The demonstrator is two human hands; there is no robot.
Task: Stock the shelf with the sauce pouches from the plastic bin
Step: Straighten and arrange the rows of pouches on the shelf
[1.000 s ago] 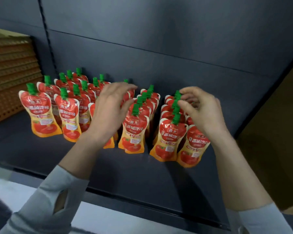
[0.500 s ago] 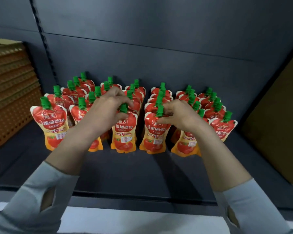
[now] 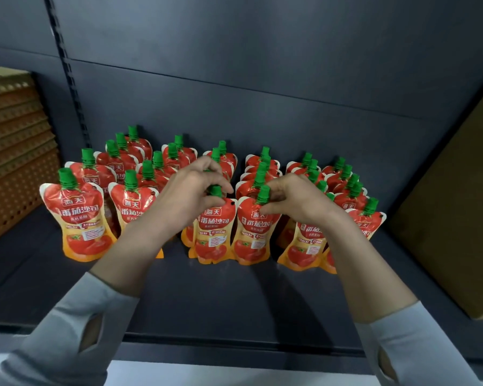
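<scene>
Several red and orange sauce pouches with green caps stand upright in rows on the dark shelf (image 3: 234, 296). My left hand (image 3: 191, 195) pinches the green cap of a front-row pouch (image 3: 212, 232) near the middle. My right hand (image 3: 293, 201) pinches the cap of the front pouch (image 3: 253, 235) right beside it. The two pouches stand side by side, touching. More pouches stand to the left (image 3: 77, 218) and to the right (image 3: 304, 246). The plastic bin is out of view.
A brown cardboard box (image 3: 452, 218) stands on the shelf at the right. Stacked orange perforated panels (image 3: 11, 151) fill the far left. The shelf's dark back wall (image 3: 262, 93) rises behind the rows. Bare shelf lies in front of the pouches.
Both hands came forward from the back rows to the caps of two front-row pouches in the middle. Over the last half second they barely moved.
</scene>
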